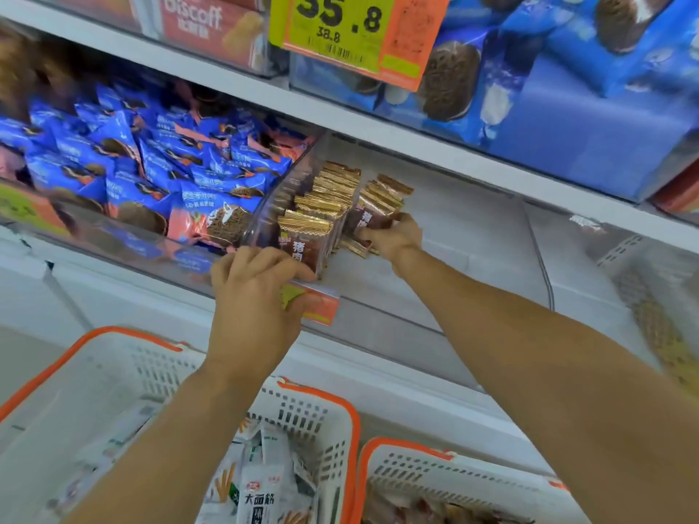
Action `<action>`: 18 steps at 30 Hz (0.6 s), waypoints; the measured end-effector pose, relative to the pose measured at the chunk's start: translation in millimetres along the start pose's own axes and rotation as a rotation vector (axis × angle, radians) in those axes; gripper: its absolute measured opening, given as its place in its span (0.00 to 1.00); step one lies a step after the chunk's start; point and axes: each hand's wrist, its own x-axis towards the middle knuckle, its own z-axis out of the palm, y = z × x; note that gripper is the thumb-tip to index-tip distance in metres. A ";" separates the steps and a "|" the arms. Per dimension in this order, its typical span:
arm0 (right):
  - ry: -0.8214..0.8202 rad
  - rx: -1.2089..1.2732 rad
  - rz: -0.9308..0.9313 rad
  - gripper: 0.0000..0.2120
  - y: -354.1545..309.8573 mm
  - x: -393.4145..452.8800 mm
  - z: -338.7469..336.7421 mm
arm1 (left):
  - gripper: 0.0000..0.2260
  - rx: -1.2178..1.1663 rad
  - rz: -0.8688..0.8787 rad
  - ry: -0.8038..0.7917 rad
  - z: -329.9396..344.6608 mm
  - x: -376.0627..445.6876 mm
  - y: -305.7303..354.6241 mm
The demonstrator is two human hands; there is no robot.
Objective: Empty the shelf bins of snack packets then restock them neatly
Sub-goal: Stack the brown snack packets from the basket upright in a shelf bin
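Left hand [257, 296] fingers curl around the front brown packet [302, 243]; right hand [393, 236] fingers grip a second stack [378, 206].

White shelf [454, 236] carries clear bins [272, 206] of brown packets [325, 198]

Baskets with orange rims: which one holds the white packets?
The left basket, below the left hand, holds white packets. The right basket shows darker, pinkish contents instead.
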 end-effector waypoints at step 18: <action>0.005 -0.179 -0.181 0.31 3.0 7.1 12.6 | 0.15 -0.085 0.053 -0.051 10.6 -2.3 -3.8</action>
